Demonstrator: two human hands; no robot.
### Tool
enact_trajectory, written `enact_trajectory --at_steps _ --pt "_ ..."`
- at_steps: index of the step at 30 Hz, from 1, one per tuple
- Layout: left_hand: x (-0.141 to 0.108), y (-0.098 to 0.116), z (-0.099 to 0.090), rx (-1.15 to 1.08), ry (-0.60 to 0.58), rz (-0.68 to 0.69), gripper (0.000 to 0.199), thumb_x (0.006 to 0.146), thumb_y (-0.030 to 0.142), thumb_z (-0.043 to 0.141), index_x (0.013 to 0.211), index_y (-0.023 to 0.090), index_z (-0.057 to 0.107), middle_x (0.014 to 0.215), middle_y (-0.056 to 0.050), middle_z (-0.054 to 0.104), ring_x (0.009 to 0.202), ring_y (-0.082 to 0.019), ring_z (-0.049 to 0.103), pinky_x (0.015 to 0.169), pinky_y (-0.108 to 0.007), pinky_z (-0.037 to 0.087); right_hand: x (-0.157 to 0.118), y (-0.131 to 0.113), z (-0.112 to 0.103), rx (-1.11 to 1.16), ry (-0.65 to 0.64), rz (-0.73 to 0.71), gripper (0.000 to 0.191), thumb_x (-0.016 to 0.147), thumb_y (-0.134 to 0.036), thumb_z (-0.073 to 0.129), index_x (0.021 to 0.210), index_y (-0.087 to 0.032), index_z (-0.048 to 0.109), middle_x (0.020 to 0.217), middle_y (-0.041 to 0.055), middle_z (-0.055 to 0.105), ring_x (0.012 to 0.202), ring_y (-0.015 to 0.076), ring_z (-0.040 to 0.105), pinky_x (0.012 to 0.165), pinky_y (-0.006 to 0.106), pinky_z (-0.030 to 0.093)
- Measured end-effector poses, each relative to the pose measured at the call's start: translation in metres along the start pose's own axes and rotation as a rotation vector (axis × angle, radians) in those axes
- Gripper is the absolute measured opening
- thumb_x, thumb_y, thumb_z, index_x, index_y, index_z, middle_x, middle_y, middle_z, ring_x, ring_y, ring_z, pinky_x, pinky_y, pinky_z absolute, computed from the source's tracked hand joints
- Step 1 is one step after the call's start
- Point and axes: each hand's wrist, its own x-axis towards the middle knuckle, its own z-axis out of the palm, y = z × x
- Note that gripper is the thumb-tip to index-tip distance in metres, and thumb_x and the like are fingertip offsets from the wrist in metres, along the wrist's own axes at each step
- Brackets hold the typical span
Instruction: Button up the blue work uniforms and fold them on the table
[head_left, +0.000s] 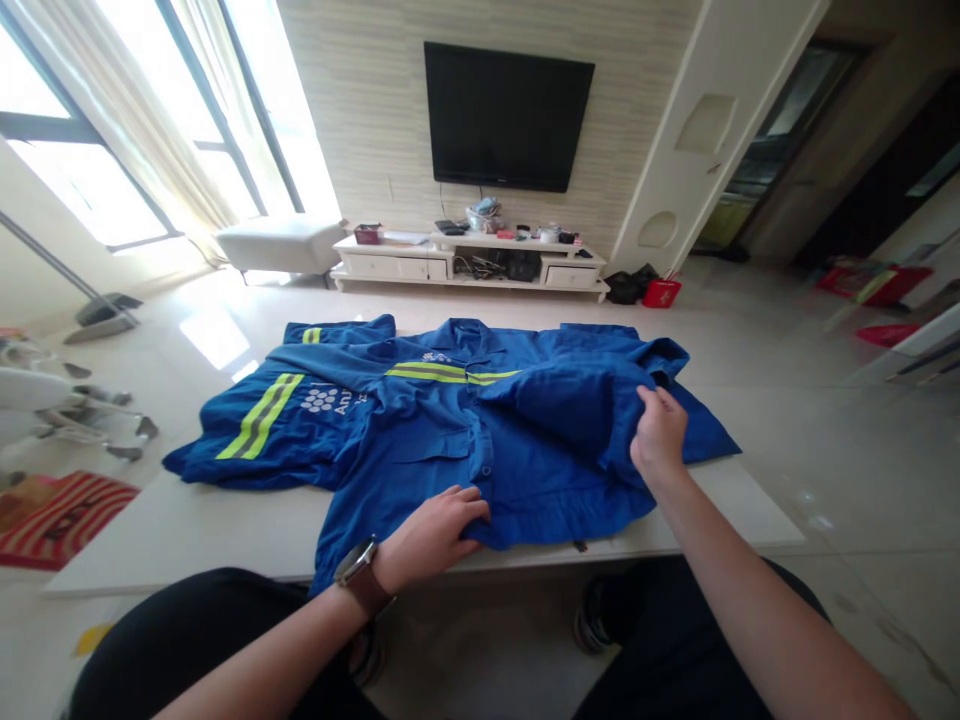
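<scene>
Looked to me like living room of home. Large flat television (510,115) hung on pale streaked wall (360,90), top centre of frame; long white cabinet (375,267) with drawers stood beneath, top strewn with household odds and ends. Tall windows (52,185) with light curtains (112,110) filled upper left, daylight falling on glossy tiled floor (795,410). Low padded bench (281,243) sat near cabinet's left end. Long-handled dustpan (105,325) stood at left edge. Doorway (795,140) opened upper right.
</scene>
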Motion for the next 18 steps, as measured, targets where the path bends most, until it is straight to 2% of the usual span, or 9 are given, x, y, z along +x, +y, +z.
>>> enact_trajectory --at_steps 1,3,5,6,10,11,12,15,18 --pt "-0.001 0.000 0.000 -0.013 -0.002 0.007 0.020 0.089 0.025 0.063 0.108 0.026 0.066 0.110 -0.003 0.063 0.105 -0.023 0.058 0.091 -0.033 0.048 0.002 -0.003 -0.003 0.002 0.066 -0.028 0.025 0.081 -0.037 0.056 0.065 -0.024 0.043 0.060 -0.0048 0.046 0.061 0.0151 0.048 0.059 0.025 0.043" --pt "-0.002 0.002 0.001 -0.020 0.001 0.018 0.019 0.090 0.026 0.062 0.108 0.026 0.068 0.108 -0.004 0.064 0.104 -0.023 0.059 0.090 -0.033 0.047 -0.002 -0.011 -0.005 -0.035 0.062 -0.098 0.022 0.083 -0.035 0.054 0.067 -0.024 0.044 0.064 -0.0039 0.048 0.065 0.0158 0.050 0.062 0.026 0.045" --pt "-0.003 0.004 0.004 -0.013 0.015 0.017 0.022 0.088 0.024 0.062 0.109 0.026 0.070 0.108 -0.004 0.064 0.104 -0.023 0.059 0.090 -0.033 0.047 -0.017 -0.021 -0.005 -0.084 -0.124 -0.172 0.019 0.082 -0.032 0.055 0.067 -0.023 0.047 0.072 -0.0016 0.057 0.073 0.0182 0.057 0.070 0.029 0.048" --pt "-0.004 0.005 0.005 -0.003 0.021 0.016 0.023 0.086 0.024 0.063 0.108 0.026 0.071 0.110 -0.005 0.063 0.105 -0.023 0.058 0.090 -0.033 0.048 -0.028 -0.026 -0.003 -0.108 -0.297 -0.205 0.018 0.081 -0.029 0.057 0.066 -0.023 0.049 0.078 -0.0002 0.062 0.078 0.0198 0.060 0.075 0.030 0.049" --pt "-0.005 0.008 0.008 0.051 0.026 0.038 0.022 0.078 0.027 0.070 0.099 0.025 0.075 0.112 -0.007 0.062 0.109 -0.027 0.055 0.090 -0.035 0.048 -0.075 -0.032 0.007 -0.223 -1.252 -0.284 0.010 0.070 -0.014 0.059 0.066 -0.022 0.056 0.100 0.0033 0.074 0.094 0.0237 0.067 0.086 0.033 0.050" --pt "-0.005 0.008 0.009 0.062 0.014 0.044 0.019 0.078 0.027 0.070 0.096 0.024 0.075 0.108 -0.007 0.063 0.106 -0.026 0.056 0.089 -0.035 0.049 -0.085 -0.031 0.010 -0.260 -1.407 -0.290 0.011 0.069 -0.011 0.059 0.070 -0.022 0.061 0.101 0.0034 0.075 0.095 0.0232 0.068 0.087 0.033 0.050" --pt "-0.005 0.009 0.010 0.071 -0.001 0.047 0.016 0.078 0.026 0.069 0.092 0.024 0.075 0.104 -0.007 0.064 0.103 -0.026 0.057 0.088 -0.035 0.049 -0.094 -0.028 0.013 -0.295 -1.498 -0.293 0.015 0.069 -0.011 0.059 0.077 -0.022 0.064 0.101 0.0034 0.075 0.094 0.0226 0.068 0.086 0.032 0.050" --pt "-0.005 0.009 0.015 0.091 -0.039 0.069 0.010 0.079 0.024 0.068 0.087 0.022 0.073 0.093 -0.006 0.067 0.094 -0.024 0.061 0.085 -0.034 0.049 -0.114 -0.020 0.021 -0.374 -1.568 -0.314 0.030 0.074 -0.020 0.069 0.104 -0.022 0.067 0.105 0.0043 0.073 0.095 0.0229 0.067 0.087 0.032 0.050" --pt "-0.007 0.008 0.020 0.101 -0.059 0.105 0.010 0.079 0.026 0.070 0.088 0.022 0.073 0.089 -0.005 0.069 0.094 -0.024 0.063 0.085 -0.034 0.050 -0.126 -0.014 0.027 -0.424 -1.577 -0.371 0.052 0.072 -0.045 0.082 0.115 -0.022 0.062 0.112 0.0064 0.070 0.100 0.0256 0.065 0.087 0.034 0.050"
